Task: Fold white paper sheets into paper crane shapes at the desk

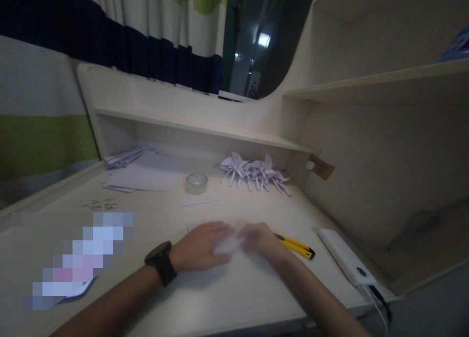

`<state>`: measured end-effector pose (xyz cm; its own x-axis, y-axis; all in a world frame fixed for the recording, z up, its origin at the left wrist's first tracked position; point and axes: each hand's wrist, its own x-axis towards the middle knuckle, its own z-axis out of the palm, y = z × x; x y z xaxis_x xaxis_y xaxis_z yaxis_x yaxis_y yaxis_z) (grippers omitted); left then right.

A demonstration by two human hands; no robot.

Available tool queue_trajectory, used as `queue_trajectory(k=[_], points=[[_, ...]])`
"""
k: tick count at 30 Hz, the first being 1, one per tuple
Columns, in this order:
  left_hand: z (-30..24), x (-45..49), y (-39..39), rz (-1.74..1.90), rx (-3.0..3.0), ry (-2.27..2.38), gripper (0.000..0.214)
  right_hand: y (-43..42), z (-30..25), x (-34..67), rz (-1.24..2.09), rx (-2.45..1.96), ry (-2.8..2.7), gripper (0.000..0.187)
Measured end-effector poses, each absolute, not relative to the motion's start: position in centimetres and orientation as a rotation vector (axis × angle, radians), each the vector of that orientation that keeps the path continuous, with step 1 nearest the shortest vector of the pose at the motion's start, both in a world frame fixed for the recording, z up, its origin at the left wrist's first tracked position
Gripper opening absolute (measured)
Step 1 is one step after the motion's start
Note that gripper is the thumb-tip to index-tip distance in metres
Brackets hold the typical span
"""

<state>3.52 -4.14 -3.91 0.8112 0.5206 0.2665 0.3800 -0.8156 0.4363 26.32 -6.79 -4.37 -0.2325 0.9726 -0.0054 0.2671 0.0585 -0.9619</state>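
A small piece of white paper [227, 244] lies between my two hands over the desk, partly covered by them and blurred. My left hand [201, 246], with a black watch on its wrist, rests on the paper's left side, fingers stretched out and thumb apart. Bent fingers of my right hand [259, 238] close on the paper's right side, smeared by motion. Just beyond the right wrist is a yellow utility knife [296, 245]. A thin white paper stick [201, 202] lies farther back, near a roll of clear tape [196, 183].
Several white paper pinwheels [254, 171] stand grouped at the back. Paper sheets [154, 171] are stacked at the back left, with small scraps [100, 204] nearer. A pixelated object [78, 263] lies front left. A white power strip [346, 256] with cables borders the right side.
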Motion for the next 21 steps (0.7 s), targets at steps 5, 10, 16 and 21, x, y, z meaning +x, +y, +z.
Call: queue_trajectory(k=[5,10,16,21], points=[[-4.9,3.0,-4.1,0.424,2.704,0.751,0.072,-7.6,-3.5,29.1,0.687,-1.368,-1.932,0.03],[-5.6,2.7,-4.3,0.371,2.766,0.708,0.065,-9.1,-2.6,33.1,0.219,-1.544,-2.038,0.023],[-6.8,2.5,-4.5,0.395,2.864,0.699,0.067,-10.8,-3.3,31.0,0.14,-1.401,-2.3,0.035],[-7.5,2.7,-4.4,0.42,2.917,0.748,0.073,-11.4,-4.6,27.6,0.135,-1.351,-2.598,0.06]])
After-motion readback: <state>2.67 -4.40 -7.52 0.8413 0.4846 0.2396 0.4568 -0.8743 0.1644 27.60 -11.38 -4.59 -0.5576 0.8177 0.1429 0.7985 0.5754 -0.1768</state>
